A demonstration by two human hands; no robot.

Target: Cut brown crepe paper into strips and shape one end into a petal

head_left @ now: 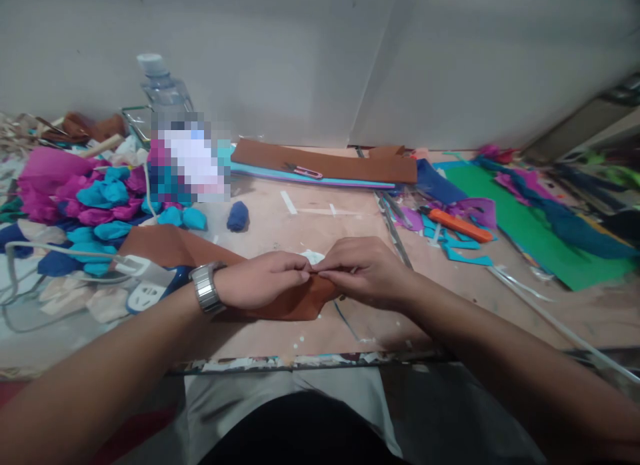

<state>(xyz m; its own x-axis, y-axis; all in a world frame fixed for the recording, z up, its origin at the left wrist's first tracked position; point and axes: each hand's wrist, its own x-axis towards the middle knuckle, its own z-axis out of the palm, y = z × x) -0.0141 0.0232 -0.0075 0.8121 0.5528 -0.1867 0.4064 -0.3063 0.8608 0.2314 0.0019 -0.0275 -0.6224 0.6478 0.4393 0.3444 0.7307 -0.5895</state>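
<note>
A long strip of brown fabric lies across the table in front of me, running to the left beneath my left wrist. My left hand, with a metal watch on its wrist, pinches the top edge of the strip near its right end. Close against it, my right hand grips the same edge between thumb and fingers. The two sets of fingertips nearly meet, and a small fold of brown shows between them. The strip's lower right corner hangs loose on the tabletop.
Magenta and blue fabric pieces pile up at left beside a power strip and a bottle. Thread snips rest on stacked brown fabric behind. An orange utility knife, scraps and a green sheet lie right.
</note>
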